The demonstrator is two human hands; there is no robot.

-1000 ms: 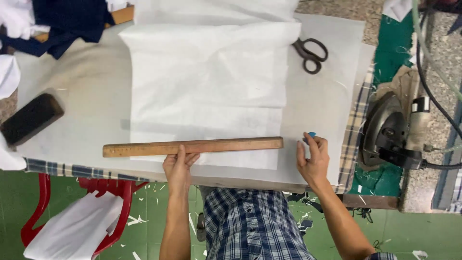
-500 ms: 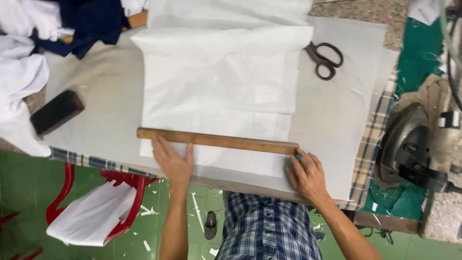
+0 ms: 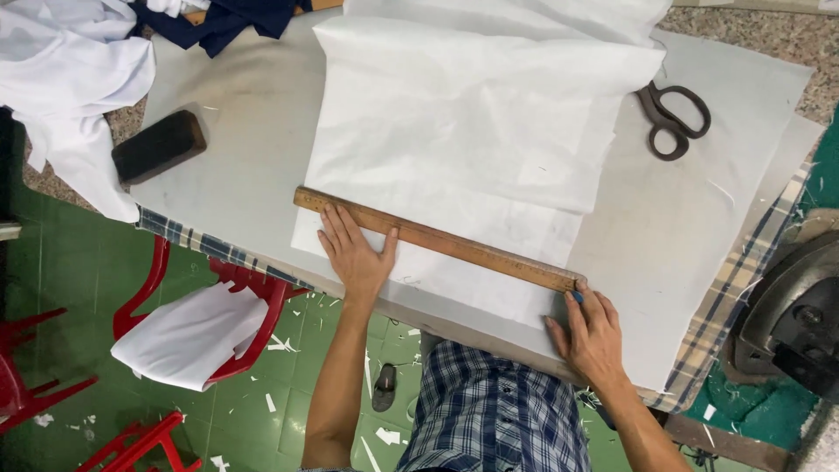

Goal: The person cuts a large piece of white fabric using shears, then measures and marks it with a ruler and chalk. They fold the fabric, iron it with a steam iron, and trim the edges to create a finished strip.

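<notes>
The wooden ruler (image 3: 437, 240) is being held flat on the white fabric sheet (image 3: 472, 149) by the left hand (image 3: 357, 255), whose fingers are spread apart and pressed on the ruler's near edge, towards its left end. Compared with the frame half a second earlier, the ruler is now being seen more steeply slanted across the lower part of the fabric – its left end higher, its right end lower – though part of that is being caused by the head camera, which is being tilted. The right hand (image 3: 592, 336) is being kept at the ruler's right end, its fingers closed together around a small blue marker (image 3: 578, 297) (probably chalk, too small to tell) with the tip touching the fabric just beside the ruler. The straightedge is judged to be settling into line, so the marking along it seems to be just starting – no drawn line is being seen yet. The scissors (image 3: 673, 118) are lying untouched well apart on the grey table top (image 3: 236, 131), and the dark block (image 3: 159, 145) is resting near the left edge
</notes>
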